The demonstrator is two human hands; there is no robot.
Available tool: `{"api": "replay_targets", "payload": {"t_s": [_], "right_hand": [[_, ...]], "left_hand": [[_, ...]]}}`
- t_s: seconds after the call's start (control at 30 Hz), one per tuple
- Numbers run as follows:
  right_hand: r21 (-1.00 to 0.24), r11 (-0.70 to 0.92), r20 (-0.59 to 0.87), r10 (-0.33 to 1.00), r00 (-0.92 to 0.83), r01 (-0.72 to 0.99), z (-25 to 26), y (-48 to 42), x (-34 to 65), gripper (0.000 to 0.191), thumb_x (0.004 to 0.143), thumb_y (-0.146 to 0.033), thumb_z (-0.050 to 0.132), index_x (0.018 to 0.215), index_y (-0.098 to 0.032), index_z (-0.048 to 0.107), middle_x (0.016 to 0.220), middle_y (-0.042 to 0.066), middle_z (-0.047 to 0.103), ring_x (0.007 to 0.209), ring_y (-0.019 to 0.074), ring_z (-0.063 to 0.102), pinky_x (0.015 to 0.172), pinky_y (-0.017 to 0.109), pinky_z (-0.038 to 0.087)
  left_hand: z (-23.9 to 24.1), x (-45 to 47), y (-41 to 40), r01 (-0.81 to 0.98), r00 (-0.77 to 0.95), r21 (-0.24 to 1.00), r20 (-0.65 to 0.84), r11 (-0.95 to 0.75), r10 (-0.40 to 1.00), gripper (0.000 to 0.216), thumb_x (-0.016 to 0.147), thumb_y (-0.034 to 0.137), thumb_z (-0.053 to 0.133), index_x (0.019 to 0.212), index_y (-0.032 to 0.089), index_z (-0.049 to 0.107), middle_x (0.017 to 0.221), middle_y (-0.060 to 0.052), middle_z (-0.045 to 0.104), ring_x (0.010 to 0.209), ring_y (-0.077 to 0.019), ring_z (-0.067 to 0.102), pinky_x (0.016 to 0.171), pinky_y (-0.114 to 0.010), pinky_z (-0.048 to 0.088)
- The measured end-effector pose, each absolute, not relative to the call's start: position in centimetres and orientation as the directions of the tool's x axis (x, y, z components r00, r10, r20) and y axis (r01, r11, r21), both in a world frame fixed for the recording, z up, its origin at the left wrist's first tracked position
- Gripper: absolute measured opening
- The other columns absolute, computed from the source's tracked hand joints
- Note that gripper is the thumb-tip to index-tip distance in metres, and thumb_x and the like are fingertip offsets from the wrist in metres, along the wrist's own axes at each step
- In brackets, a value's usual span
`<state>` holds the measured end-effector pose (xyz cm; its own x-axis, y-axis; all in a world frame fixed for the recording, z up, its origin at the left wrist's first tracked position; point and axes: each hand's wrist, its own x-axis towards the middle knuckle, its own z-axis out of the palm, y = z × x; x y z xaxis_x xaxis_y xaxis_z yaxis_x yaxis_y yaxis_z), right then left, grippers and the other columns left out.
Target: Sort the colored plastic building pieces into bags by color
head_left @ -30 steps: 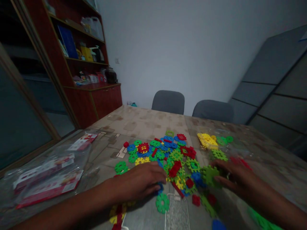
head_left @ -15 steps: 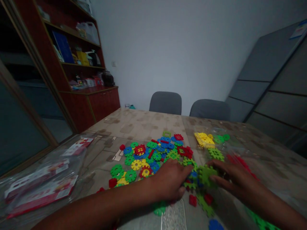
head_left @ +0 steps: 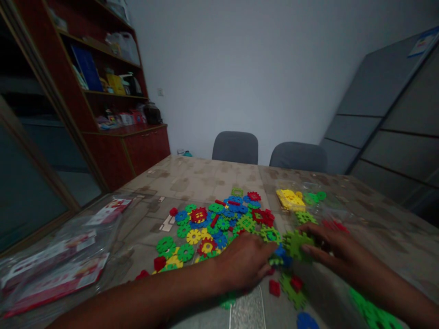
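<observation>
My left hand (head_left: 245,260) is closed, its thumb and index finger at a blue notched building piece (head_left: 283,256). That piece is partly hidden by the fingers, with some green and red showing beside it. Between the thumb and fingers of my right hand (head_left: 327,246) a green square notched building piece (head_left: 297,245) is held tilted up. Its left edge is close to the blue piece; whether they touch I cannot tell. Below lie another green square piece (head_left: 294,294), a red block (head_left: 274,288) and a blue disc (head_left: 307,321).
A pile of coloured notched discs (head_left: 219,221) spreads across the table (head_left: 192,173). Yellow pieces (head_left: 291,200) in a clear bag lie at the back right. Flat packaging (head_left: 58,278) covers the left side. Green pieces (head_left: 372,310) lie beneath my right forearm. Two grey chairs (head_left: 236,146) stand behind.
Both hands have shifted only slightly. The green square piece has turned a little in my right hand, and the blue piece at my left fingertips has moved slightly right.
</observation>
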<state>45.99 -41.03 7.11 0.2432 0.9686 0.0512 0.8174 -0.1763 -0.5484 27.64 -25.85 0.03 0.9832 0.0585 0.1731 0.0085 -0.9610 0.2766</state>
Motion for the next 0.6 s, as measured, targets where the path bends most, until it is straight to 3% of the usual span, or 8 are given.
{"api": "replay_targets", "payload": {"t_s": [0.1,0.2,0.3,0.4,0.5,0.6], "right_hand": [[-0.558,-0.174,0.050,0.969,0.242,0.812,7.3,-41.0,45.9,0.030,0.091,-0.047,0.053,0.099,-0.024,0.071,0.101,0.009,0.075,0.086,0.0273,0.069,0.075,0.038,0.054],[-0.566,-0.179,0.057,0.965,0.254,0.805,7.2,-41.1,46.1,0.032,0.091,-0.047,0.054,0.103,-0.024,0.071,0.108,0.009,0.075,0.091,0.0276,0.069,0.079,0.040,0.054],[-0.594,-0.160,0.040,0.973,0.228,0.789,6.9,-41.3,45.9,0.029,0.091,-0.045,0.056,0.104,-0.025,0.072,0.108,0.008,0.074,0.096,0.0279,0.067,0.081,0.039,0.054],[-0.662,-0.117,-0.017,0.990,0.141,0.740,6.6,-41.3,44.1,0.019,0.090,-0.036,0.059,0.100,-0.027,0.072,0.103,0.004,0.075,0.094,0.0245,0.066,0.078,0.033,0.053],[-0.723,-0.123,-0.167,0.986,0.001,0.680,6.1,-40.8,40.9,0.019,0.086,-0.020,0.061,0.101,-0.026,0.072,0.097,-0.001,0.074,0.088,0.0194,0.065,0.075,0.028,0.050],[-0.695,-0.203,-0.299,0.954,-0.021,0.690,5.0,-39.9,37.8,0.028,0.081,-0.009,0.062,0.104,-0.023,0.070,0.102,0.000,0.072,0.094,0.0186,0.063,0.082,0.029,0.047]], "left_hand": [[0.1,27.6,-24.7,0.028,0.970,0.472,0.199,-0.881,0.138,0.029,0.091,0.010,0.054,0.117,0.021,0.059,0.101,-0.006,0.073,0.089,-0.0210,0.069,0.075,-0.030,0.052],[0.1,27.0,-24.1,0.027,0.937,0.614,0.259,-0.789,0.233,0.036,0.087,0.007,0.059,0.121,0.021,0.059,0.123,-0.007,0.068,0.112,-0.0231,0.063,0.093,-0.036,0.049],[0.4,25.3,-24.5,0.111,0.936,0.716,0.158,-0.689,0.315,0.042,0.087,0.008,0.059,0.126,0.023,0.057,0.116,-0.005,0.070,0.098,-0.0211,0.067,0.086,-0.034,0.051],[0.8,22.7,-25.5,0.159,0.964,0.690,0.047,-0.706,0.262,0.032,0.087,0.016,0.064,0.118,0.025,0.063,0.100,-0.002,0.072,0.083,-0.0190,0.067,0.074,-0.029,0.050],[1.0,20.0,-25.5,0.166,0.965,0.630,0.057,-0.759,0.258,0.023,0.089,0.019,0.065,0.111,0.027,0.066,0.106,-0.001,0.072,0.096,-0.0214,0.067,0.083,-0.031,0.049],[0.8,18.1,-24.2,0.212,0.927,0.617,0.118,-0.758,0.356,0.022,0.095,0.020,0.058,0.114,0.028,0.065,0.111,-0.001,0.072,0.102,-0.0212,0.066,0.090,-0.034,0.048]]}}
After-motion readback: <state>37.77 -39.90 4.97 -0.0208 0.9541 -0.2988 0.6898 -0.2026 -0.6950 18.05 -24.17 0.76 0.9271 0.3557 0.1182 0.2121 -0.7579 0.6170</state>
